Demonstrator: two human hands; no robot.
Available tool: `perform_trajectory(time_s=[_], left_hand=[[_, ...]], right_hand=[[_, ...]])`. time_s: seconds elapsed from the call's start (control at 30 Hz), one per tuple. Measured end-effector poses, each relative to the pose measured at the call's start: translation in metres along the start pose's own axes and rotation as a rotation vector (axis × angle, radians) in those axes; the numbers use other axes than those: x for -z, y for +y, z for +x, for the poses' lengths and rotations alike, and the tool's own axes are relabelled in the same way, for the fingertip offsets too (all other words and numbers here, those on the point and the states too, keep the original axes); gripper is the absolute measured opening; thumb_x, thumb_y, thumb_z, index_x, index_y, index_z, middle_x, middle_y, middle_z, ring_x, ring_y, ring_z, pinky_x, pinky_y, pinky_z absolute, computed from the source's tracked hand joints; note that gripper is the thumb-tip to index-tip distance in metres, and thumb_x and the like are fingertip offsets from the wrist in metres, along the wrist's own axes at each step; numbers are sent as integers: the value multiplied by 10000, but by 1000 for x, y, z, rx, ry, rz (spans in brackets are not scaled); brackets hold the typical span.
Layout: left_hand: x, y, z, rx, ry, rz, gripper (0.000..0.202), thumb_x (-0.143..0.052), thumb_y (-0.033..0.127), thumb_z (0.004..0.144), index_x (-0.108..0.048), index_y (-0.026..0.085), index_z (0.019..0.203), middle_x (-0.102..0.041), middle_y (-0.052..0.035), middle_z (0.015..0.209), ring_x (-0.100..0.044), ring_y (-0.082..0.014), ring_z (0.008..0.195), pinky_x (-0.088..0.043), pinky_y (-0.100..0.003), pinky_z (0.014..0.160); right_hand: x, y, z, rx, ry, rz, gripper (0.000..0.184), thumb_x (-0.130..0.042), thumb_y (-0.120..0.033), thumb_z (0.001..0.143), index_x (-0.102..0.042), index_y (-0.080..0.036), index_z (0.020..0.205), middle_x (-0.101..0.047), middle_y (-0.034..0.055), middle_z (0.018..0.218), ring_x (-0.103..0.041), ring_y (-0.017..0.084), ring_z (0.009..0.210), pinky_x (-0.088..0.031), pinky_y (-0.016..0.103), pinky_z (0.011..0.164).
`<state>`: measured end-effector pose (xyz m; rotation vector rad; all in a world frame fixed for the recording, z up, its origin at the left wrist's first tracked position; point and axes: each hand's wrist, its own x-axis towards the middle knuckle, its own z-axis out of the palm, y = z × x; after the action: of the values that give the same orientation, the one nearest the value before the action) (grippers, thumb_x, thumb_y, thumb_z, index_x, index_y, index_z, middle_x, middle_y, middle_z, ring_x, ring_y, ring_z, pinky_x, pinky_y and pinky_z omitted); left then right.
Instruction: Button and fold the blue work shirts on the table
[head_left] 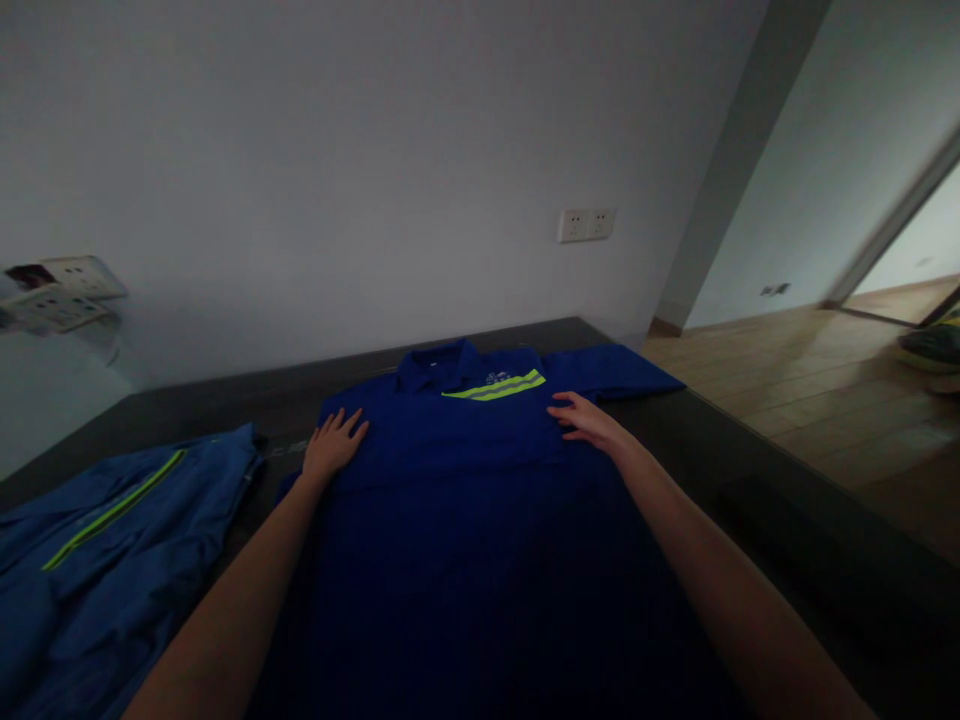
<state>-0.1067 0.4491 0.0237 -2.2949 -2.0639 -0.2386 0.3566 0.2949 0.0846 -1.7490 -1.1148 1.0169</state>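
Note:
A blue work jacket (450, 440) with a collar and a yellow-green reflective stripe (495, 388) is spread over a dark table, its collar toward the wall. One sleeve (615, 370) reaches out to the right. My left hand (335, 441) lies flat on the jacket's left side, fingers spread. Near the jacket's right side, below the stripe's end, my right hand (583, 420) is held with its fingers apart and slightly bent. Neither hand grips anything. The lower part of the cloth is dark and hard to make out.
Another blue garment (142, 530) with a yellow-green stripe lies on the left of the dark table (247, 385). Behind is a wall with a double socket (587, 225); more sockets (64, 290) are at the far left. Wooden floor (780, 380) shows beyond the right edge.

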Motion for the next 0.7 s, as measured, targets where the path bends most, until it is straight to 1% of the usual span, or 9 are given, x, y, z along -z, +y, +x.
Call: perform_trajectory(time_s=[0.1, 0.17, 0.23, 0.3, 0.37, 0.43, 0.5, 0.6, 0.7], left_hand=[[0, 0, 0, -1, 12, -5, 604, -238, 570, 916, -323, 297, 1448, -283, -93, 1525, -253, -301, 1402, -238, -514, 1107], [0, 0, 0, -3, 10, -10, 598, -248, 560, 918, -334, 290, 1444, -294, -96, 1520, -255, -303, 1401, -240, -519, 1106], [2, 2, -1, -1, -1, -24, 592, -268, 553, 915, -349, 289, 1438, -308, -94, 1515, -256, -310, 1400, -235, -530, 1107], [7, 5, -3, -4, 11, -66, 576, -298, 542, 909, -398, 283, 1414, -315, -86, 1513, -289, -314, 1386, -251, -521, 1107], [15, 6, -7, 4, 120, -142, 549, -302, 503, 916, -468, 247, 1371, -335, -83, 1503, -358, -291, 1352, -312, -459, 1097], [23, 4, -10, 27, 285, -206, 514, -277, 446, 929, -526, 215, 1314, -396, -84, 1463, -446, -255, 1288, -388, -389, 1054], [30, -3, -12, 58, 343, -182, 479, -274, 387, 927, -572, 198, 1251, -507, -97, 1365, -521, -250, 1207, -433, -375, 1008], [30, -17, -12, 59, 221, -72, 453, -332, 336, 896, -578, 179, 1244, -591, -119, 1270, -556, -275, 1160, -435, -407, 997], [16, -30, -12, 34, 109, -11, 498, -328, 312, 899, -478, 181, 1355, -500, -131, 1385, -454, -290, 1283, -364, -479, 1051]], right_hand=[[-8, 4, 1, -2, 44, 29, 598, -537, -341, 848, -325, -189, 1387, -615, 158, 1173, -645, 212, 930, -551, 341, 722], [-18, 8, 1, 4, 75, 23, 679, -549, -351, 837, -267, -163, 1426, -606, 175, 1194, -638, 240, 977, -536, 398, 798], [-28, 11, 0, 117, 108, -33, 733, -600, -314, 795, -276, -168, 1436, -553, 166, 1289, -585, 261, 1108, -470, 440, 933], [-36, 14, 0, 327, 145, -124, 732, -619, -236, 758, -323, -207, 1427, -466, 116, 1401, -488, 244, 1244, -366, 425, 1053], [-39, 16, 1, 489, 168, -214, 667, -601, -184, 751, -407, -220, 1388, -457, 78, 1419, -454, 219, 1281, -323, 394, 1088], [-38, 18, 4, 501, 160, -289, 511, -589, -181, 763, -551, -214, 1272, -558, 62, 1324, -512, 213, 1225, -359, 376, 1061], [-36, 21, 7, 460, 142, -346, 344, -591, -196, 773, -662, -216, 1109, -658, 48, 1175, -586, 220, 1127, -411, 378, 1010], [-33, 23, 10, 431, 148, -372, 275, -606, -204, 769, -702, -217, 1026, -693, 47, 1098, -617, 233, 1076, -432, 394, 980], [-31, 21, 11, 433, 166, -376, 321, -615, -221, 774, -685, -206, 1087, -672, 68, 1151, -597, 244, 1113, -416, 405, 996]])
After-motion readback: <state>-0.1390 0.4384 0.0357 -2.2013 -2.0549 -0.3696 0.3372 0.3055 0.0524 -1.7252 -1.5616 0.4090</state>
